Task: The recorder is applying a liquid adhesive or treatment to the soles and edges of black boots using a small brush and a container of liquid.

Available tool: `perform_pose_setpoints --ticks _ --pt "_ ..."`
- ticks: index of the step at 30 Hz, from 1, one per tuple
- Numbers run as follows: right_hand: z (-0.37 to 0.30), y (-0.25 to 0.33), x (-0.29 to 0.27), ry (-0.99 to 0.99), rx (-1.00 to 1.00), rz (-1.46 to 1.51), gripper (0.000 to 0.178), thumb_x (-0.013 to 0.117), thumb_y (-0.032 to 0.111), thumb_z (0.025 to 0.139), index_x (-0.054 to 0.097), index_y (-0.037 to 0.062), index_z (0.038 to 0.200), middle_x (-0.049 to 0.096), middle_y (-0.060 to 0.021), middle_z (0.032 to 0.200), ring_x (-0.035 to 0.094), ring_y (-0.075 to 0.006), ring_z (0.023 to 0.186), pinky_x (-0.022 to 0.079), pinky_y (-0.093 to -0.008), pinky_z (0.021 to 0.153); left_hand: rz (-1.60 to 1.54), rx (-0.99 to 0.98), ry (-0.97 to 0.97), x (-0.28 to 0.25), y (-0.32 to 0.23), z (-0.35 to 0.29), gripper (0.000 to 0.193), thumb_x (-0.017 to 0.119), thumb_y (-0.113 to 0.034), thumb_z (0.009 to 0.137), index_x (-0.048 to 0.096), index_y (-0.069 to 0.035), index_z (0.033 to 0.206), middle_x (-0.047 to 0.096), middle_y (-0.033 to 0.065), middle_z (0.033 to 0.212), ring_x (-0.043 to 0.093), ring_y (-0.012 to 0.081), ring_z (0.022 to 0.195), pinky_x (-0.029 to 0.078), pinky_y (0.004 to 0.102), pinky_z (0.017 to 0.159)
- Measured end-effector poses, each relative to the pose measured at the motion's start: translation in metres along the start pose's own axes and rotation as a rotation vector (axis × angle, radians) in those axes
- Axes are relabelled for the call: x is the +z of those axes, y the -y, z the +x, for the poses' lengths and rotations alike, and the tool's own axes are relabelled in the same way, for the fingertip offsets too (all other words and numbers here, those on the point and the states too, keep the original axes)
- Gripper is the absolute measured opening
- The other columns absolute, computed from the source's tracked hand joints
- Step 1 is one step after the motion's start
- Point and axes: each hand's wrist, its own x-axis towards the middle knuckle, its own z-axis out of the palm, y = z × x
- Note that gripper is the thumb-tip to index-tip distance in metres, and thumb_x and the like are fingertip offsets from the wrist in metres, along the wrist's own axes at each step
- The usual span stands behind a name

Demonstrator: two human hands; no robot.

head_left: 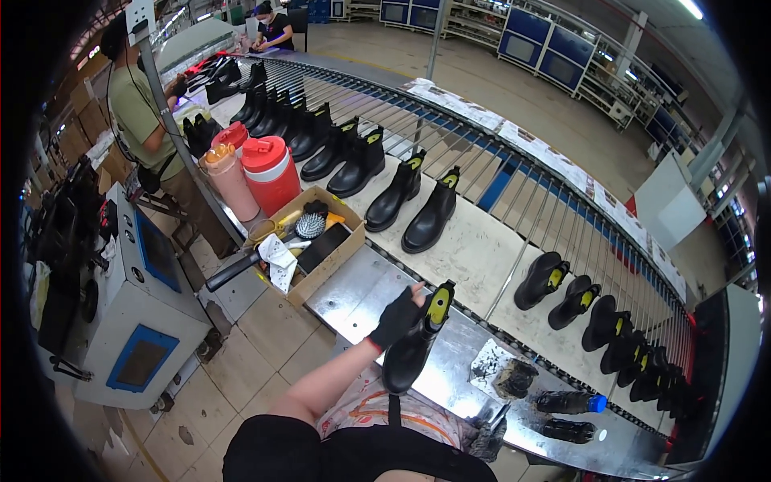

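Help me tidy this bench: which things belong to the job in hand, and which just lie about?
Likely the job: boot in the left hand; other boots; perhaps the dark wad and dark bottles.

Probably lying about: red jug; pink bottle; box of oddments.

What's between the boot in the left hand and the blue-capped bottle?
Head view: on the metal bench, a stained white sheet with a dark lump at its right edge lies between boot and bottle.
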Motion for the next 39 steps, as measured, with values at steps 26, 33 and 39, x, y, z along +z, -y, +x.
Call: perform_pose_setpoints --ticks 26,33,39 --pt "-0.019 0.083 0.038 -0.084 -0.059 0.176 0.029 0.055 0.014 0.089 0.043 0.0067 0.114 0.06 -0.0107 0.09 0.054 -0.0154 0.049 0.046 -0.027 0.04 -0.888 0.253 0.486 -0.013 -0.08 0.029 0.05 0.041 -0.031 0.09 0.047 -0.005 0.047 0.049 0.0084 0.052 0.047 0.018 0.067 0.033 0.0309 0.09" --pt "-0.014 0.126 0.03 0.134 -0.184 -0.038 0.022 0.055 0.014 0.09 0.057 0.0002 0.107 0.06 -0.0073 0.095 0.06 -0.0127 0.061 0.047 -0.0236 0.044 -0.844 0.266 0.734 0.002 -0.074 0.029 0.054 0.042 -0.038 0.087 0.05 -0.005 0.045 0.052 0.0089 0.053 0.046 0.021 0.075 0.032 0.0323 0.09" --pt "0.022 0.213 0.063 0.462 -0.646 -0.729 0.027 0.063 0.022 0.082 0.066 0.005 0.103 0.066 -0.008 0.09 0.063 -0.0193 0.074 0.05 -0.0315 0.062 -0.807 0.414 0.837 0.017 -0.074 0.034 0.053 0.042 -0.039 0.087 0.05 -0.007 0.046 0.052 0.0064 0.05 0.047 0.0193 0.065 0.035 0.0322 0.086"
